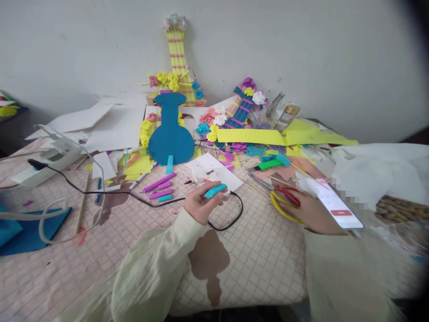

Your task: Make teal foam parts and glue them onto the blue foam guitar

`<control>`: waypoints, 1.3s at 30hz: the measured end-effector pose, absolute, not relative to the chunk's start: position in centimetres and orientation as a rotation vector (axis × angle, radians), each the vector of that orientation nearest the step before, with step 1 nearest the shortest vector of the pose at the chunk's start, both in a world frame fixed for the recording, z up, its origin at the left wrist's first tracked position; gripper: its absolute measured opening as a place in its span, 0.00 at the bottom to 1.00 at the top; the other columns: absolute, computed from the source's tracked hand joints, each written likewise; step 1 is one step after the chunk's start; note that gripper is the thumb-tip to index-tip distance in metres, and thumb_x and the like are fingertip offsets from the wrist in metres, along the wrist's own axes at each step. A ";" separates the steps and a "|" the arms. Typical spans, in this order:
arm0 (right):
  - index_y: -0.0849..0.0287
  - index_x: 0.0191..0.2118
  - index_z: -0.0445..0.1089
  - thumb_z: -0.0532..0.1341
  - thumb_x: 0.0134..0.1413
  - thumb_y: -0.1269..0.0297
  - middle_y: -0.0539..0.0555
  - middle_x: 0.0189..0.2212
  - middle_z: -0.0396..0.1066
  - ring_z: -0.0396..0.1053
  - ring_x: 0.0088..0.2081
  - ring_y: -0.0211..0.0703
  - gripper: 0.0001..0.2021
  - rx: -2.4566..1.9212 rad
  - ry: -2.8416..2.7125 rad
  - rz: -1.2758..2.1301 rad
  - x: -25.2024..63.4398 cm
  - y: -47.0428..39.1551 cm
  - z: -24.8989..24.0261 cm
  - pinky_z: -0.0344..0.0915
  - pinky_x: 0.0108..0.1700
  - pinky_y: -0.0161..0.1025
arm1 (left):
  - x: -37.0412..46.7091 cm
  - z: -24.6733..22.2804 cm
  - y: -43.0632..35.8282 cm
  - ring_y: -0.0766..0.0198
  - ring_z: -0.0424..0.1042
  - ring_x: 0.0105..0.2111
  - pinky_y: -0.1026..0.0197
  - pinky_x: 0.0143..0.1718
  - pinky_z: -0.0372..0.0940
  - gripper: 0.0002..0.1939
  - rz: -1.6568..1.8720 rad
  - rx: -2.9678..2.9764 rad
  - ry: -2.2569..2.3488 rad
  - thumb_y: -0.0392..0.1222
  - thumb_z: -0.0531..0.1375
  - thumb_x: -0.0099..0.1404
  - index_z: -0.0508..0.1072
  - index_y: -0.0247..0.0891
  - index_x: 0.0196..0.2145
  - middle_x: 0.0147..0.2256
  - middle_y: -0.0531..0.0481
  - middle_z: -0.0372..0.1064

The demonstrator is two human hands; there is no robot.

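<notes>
Turquoise paper (pixel 214 191) pinched, left hand (pixel 200 205); right hand (pixel 314 212) at scissors (pixel 291 197), I can't tell grip; eleven o'clock, blue cutout (pixel 171 139) shaped, flowerless.

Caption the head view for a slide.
Left hand holding a turquoise piece, right hand at the scissors, blue cutout beyond.

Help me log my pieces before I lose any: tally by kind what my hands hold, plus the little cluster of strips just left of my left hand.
Purple strips: 3
Light blue strips: 2 (1 in the left hand, 1 just below the purple ones)
Scissors: 1, at the right hand
Total: 6
</notes>
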State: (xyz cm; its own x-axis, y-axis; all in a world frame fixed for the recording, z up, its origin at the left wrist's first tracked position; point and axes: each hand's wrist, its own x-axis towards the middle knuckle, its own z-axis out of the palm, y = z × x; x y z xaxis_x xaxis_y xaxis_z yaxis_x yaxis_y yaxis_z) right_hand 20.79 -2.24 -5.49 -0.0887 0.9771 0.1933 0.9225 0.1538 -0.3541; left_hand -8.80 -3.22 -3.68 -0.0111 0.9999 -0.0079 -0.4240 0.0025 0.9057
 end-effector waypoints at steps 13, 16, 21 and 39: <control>0.53 0.37 0.63 0.64 0.38 0.54 0.51 0.29 0.66 0.65 0.30 0.45 0.17 -1.686 -1.663 0.353 16.1 -0.3 -2.0 0.63 0.35 0.45 | -10.2 -3.9 -1.5 0.73 0.62 0.17 0.73 0.14 0.51 0.14 1.104 0.306 0.654 0.32 0.65 0.44 0.73 0.34 0.33 0.25 0.46 0.73; 0.53 0.28 0.56 0.60 0.44 0.56 0.48 0.25 0.58 0.61 0.27 0.40 0.12 -1.309 -1.726 0.645 12.0 0.8 -1.6 0.63 0.32 0.41 | -9.9 -3.5 -1.8 0.74 0.63 0.18 0.72 0.18 0.57 0.16 1.078 0.259 0.586 0.30 0.64 0.44 0.74 0.31 0.35 0.26 0.45 0.73; 0.54 0.31 0.55 0.60 0.45 0.58 0.48 0.25 0.57 0.60 0.26 0.39 0.12 -1.234 -1.814 0.807 8.8 0.9 -2.8 0.62 0.27 0.37 | -10.1 -3.0 -2.1 0.71 0.69 0.22 0.71 0.25 0.63 0.14 1.012 0.218 0.508 0.29 0.65 0.45 0.74 0.30 0.33 0.27 0.47 0.72; 0.56 0.28 0.55 0.61 0.40 0.61 0.47 0.21 0.56 0.57 0.22 0.38 0.12 -1.319 -2.343 0.096 11.1 -1.3 -2.5 0.54 0.24 0.35 | -10.0 -4.3 -2.7 0.70 0.69 0.24 0.68 0.25 0.61 0.09 1.015 0.408 0.530 0.32 0.63 0.51 0.76 0.37 0.32 0.25 0.51 0.72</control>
